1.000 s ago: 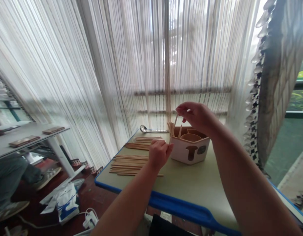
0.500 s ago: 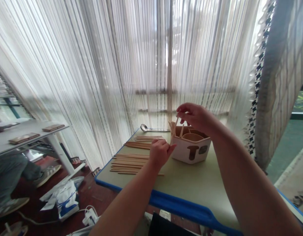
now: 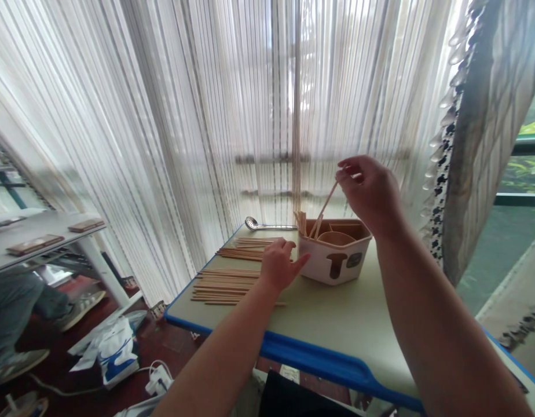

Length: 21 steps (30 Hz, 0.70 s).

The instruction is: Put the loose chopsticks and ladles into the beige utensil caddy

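My right hand (image 3: 372, 194) is raised above a white utensil holder (image 3: 334, 259) and pinches the top of a wooden chopstick (image 3: 325, 208), whose lower end slants into the holder's left compartment. More chopsticks stand in that compartment. My left hand (image 3: 279, 265) rests on the table just left of the holder, fingers loosely curled, thumb toward the holder's side. Several loose chopsticks (image 3: 226, 284) lie in rows on the table beside and beyond it. I cannot see anything inside the left hand.
A metal ladle (image 3: 267, 225) lies at the table's far edge near the striped curtain (image 3: 233, 116). The table has a blue rim (image 3: 311, 362). Left of it stand another table (image 3: 41, 231), a seated person's legs, a plastic bag (image 3: 115, 353) and a charger on the floor.
My right hand has risen and moved right, pulling the chopstick up at a slant out of the holder. The left hand's fingers have loosened beside the holder.
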### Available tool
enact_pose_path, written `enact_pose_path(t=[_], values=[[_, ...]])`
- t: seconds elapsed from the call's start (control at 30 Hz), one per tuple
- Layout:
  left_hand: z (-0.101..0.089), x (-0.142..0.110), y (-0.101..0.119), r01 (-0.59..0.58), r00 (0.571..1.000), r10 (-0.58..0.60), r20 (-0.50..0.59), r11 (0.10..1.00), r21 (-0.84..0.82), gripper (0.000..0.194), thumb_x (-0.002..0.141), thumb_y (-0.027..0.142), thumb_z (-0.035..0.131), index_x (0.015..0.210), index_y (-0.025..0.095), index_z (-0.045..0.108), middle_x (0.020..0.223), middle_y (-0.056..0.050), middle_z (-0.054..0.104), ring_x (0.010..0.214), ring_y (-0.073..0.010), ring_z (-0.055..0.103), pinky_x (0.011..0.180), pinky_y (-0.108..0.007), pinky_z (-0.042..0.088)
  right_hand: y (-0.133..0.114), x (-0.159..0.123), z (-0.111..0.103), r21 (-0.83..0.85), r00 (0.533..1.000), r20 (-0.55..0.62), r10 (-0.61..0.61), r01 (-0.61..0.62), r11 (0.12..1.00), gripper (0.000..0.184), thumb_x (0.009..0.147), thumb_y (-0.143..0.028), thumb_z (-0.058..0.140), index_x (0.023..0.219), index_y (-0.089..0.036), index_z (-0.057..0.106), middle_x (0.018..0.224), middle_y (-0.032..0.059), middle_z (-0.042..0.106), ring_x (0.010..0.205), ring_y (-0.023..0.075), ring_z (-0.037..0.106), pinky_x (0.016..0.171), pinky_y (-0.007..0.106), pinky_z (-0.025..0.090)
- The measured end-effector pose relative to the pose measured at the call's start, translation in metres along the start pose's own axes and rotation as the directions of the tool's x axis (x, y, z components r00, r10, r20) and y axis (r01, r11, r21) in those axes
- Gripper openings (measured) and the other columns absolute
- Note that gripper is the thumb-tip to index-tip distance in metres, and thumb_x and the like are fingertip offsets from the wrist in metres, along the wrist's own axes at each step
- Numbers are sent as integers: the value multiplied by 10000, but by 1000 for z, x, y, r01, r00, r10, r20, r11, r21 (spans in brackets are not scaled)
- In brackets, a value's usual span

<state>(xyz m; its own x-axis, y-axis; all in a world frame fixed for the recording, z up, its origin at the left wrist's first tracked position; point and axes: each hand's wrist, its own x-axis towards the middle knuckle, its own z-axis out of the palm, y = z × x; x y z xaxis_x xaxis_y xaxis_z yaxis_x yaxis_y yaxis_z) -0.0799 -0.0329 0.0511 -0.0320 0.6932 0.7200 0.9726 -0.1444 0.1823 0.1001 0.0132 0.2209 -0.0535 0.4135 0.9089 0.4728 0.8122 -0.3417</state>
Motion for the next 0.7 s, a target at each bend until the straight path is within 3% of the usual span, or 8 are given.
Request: enact_pose_path(t=[0.13,0.2,0.33,0.47,0.7], values=[[4,1,-3,1,1000,-1,15,1000,11,496,875,605,416,1039,185,622,975,-86,616,929,-224,585,837,-359,437,-4,-6,12,-53,976,215,-7,19,998,172,777,-270,580,888,-193,686,741,34,684,619,155,594,618,301,445],[6,1,-4,-1,1000,1,23,1000,19,480,877,595,422,1043,189,619,974,-85,616,918,-222,587,835,-360,440,-6,-9,18,-62,967,256,-6,23,998,166,779,-270,579,881,-200,689,736,28,689,625,159,601,621,302,441],[8,1,-5,-1,999,1,33,1000,25,475,878,589,426,1068,194,608,983,-86,616,901,-218,588,833,-364,444,-12,-9,20,-45,997,71,-13,16,999,187,810,-265,538,922,-198,672,784,31,695,624,147,605,638,296,452],[8,0,-5,-11,999,10,51,1000,25,474,881,578,432,1104,192,593,1007,-88,622,895,-217,587,826,-364,445,-16,-8,10,-34,989,-145,-31,27,999,200,830,-266,508,966,-206,643,819,19,686,616,126,597,636,278,464],[9,-2,-2,-12,998,12,54,1000,15,426,889,535,448,1122,201,576,980,-73,621,880,-210,588,809,-345,448,-16,-9,1,-75,984,-169,-54,42,996,175,832,-266,498,944,-221,625,811,7,666,604,130,579,698,314,462]])
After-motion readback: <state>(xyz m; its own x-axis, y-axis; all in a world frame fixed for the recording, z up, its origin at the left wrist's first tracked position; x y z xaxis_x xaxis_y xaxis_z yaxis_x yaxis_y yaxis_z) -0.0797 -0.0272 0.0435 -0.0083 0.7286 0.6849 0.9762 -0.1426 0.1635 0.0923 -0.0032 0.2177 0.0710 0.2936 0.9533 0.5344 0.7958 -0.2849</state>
